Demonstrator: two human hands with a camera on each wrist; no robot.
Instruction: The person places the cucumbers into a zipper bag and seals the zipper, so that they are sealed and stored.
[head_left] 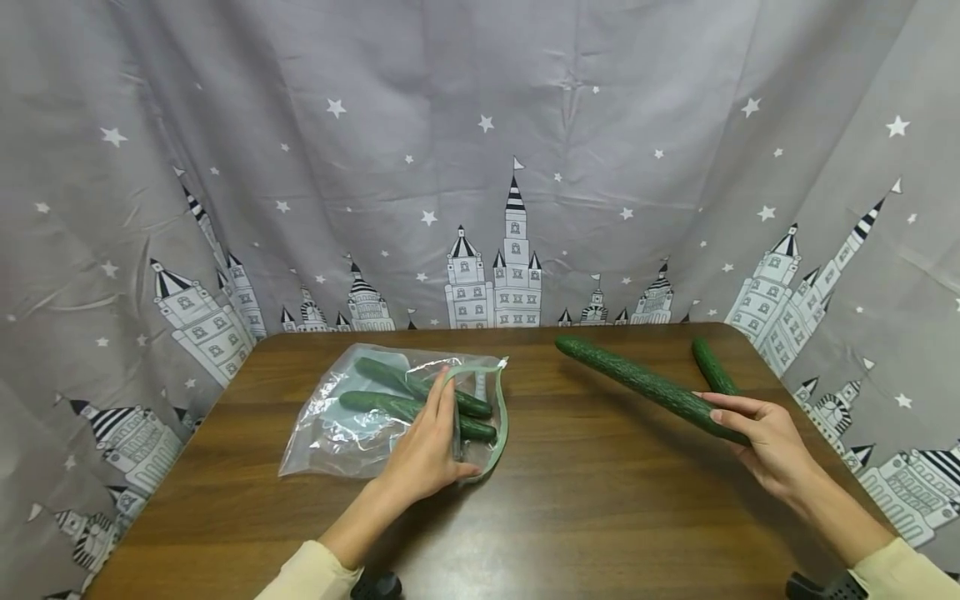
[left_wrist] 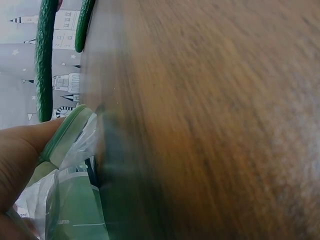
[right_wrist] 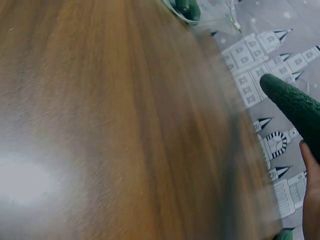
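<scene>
A clear zip bag (head_left: 315,442) with a green rim and a white slider lies on the table, its mouth facing right. Two cucumbers (head_left: 382,404) are inside it. At the mouth, my left hand (head_left: 423,454) holds the bag's edge, thumb and fingers spread apart; in the left wrist view the thumb (left_wrist: 25,145) lies along the green rim. My right hand (head_left: 772,446) grips a long cucumber (head_left: 637,379) by its near end, raised above the table and tilted, far tip pointing left. Another cucumber (head_left: 712,367) lies behind that hand, partly hidden.
The brown wooden table (head_left: 585,517) reaches back to a grey curtain (head_left: 615,125) printed with castles and stars. The fourth cucumber's place is near the table's right edge. Dark wrist devices (head_left: 377,586) show at both cuffs.
</scene>
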